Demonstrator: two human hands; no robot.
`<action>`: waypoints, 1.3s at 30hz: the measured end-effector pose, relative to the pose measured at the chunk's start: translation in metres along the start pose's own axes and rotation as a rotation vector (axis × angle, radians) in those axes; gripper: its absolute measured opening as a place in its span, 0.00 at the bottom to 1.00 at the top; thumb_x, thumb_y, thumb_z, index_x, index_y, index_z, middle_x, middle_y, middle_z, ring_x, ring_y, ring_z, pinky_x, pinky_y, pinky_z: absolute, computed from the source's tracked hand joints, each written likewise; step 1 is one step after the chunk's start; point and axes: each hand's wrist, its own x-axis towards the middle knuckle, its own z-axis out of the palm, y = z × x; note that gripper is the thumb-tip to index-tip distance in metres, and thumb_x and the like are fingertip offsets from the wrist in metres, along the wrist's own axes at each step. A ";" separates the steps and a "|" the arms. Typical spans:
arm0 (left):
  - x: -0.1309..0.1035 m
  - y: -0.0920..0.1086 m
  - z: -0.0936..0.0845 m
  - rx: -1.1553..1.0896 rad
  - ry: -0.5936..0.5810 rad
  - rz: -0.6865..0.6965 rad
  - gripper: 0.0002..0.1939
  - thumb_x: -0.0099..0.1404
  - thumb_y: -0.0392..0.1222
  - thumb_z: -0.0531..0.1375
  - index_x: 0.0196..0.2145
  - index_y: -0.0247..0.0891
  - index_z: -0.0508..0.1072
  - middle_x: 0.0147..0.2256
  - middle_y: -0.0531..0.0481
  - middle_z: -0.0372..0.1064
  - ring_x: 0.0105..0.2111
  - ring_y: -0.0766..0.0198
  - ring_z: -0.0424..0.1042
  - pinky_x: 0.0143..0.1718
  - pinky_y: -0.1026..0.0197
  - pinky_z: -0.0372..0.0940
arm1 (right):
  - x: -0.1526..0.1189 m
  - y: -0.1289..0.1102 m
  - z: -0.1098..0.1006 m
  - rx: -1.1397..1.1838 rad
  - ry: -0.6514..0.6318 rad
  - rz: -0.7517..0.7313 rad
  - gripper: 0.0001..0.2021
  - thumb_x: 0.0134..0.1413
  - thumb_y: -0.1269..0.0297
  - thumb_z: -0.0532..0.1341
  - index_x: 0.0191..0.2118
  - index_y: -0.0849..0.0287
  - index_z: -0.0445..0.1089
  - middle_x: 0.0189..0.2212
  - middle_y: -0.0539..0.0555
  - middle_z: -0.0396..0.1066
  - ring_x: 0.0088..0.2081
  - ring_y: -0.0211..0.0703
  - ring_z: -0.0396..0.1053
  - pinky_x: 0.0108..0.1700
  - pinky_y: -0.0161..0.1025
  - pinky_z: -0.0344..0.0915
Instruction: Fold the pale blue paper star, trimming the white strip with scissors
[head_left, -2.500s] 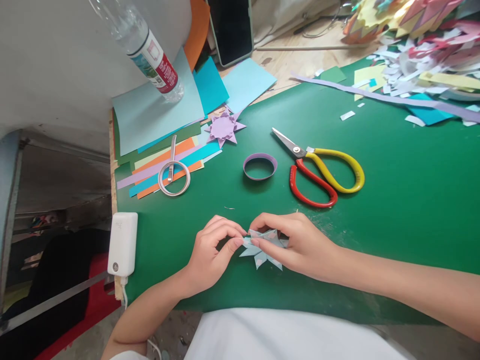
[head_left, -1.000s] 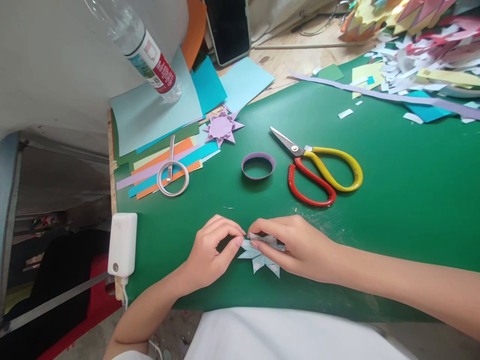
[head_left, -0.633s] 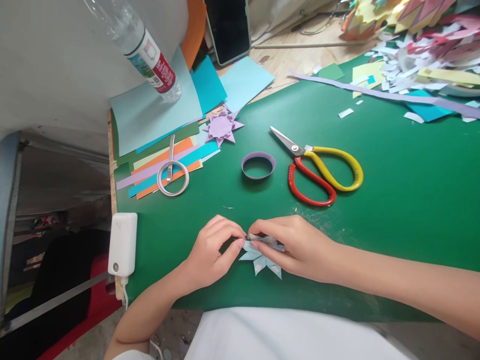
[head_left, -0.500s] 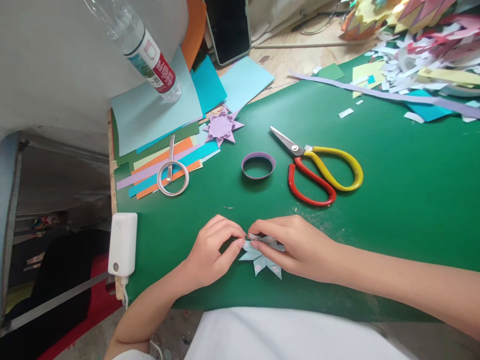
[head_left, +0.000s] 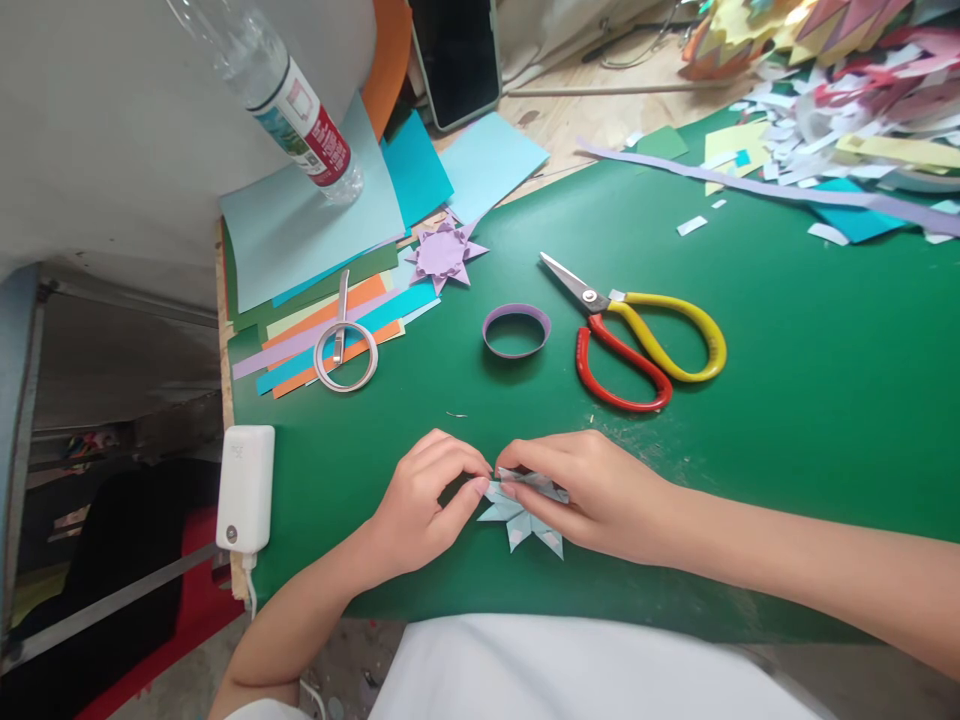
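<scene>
Evidently, the green tabletop (head_left: pixel 787 480) is the largest thing here, and it carries nearly all the others; at its far right corner there lies a heap of paper scraps (head_left: pixel 862 125), white, red and yellow; at the far left a plastic water bottle (head_left: pixel 300 120) stands upon a pale blue paper sheet (head_left: pixel 300 250), and the smartphone (head_left: pixel 454 60) leans behind; the scissors (head_left: pixel 602 308), with one yellow handle and one red, lie beyond the right hand (head_left: pixel 600 500); this right hand grips, between the thumb and the bent fingers, a pale blue paper star (head_left: pixel 521 520), which is located close to the near edge of the table; the left hand (head_left: pixel 431 505) has its thumb and forefinger almost closed together at the left point of this star, though I cannot tell whether they pinch the paper; a white power bank (head_left: pixel 246 488) is at the left edge; a purple paper star (head_left: pixel 441 252) lies near the coloured paper strips (head_left: pixel 300 348); a tape roll (head_left: pixel 346 386) rests partly on these strips; and a purple paper ring (head_left: pixel 517 310) stands beside the scissors.
</scene>
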 end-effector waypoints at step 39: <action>0.000 0.001 0.000 0.019 -0.003 0.010 0.02 0.65 0.35 0.60 0.34 0.38 0.69 0.35 0.49 0.74 0.36 0.63 0.69 0.40 0.58 0.65 | 0.000 0.001 0.001 -0.005 0.010 -0.003 0.09 0.65 0.65 0.52 0.35 0.59 0.67 0.21 0.47 0.67 0.21 0.31 0.58 0.24 0.32 0.49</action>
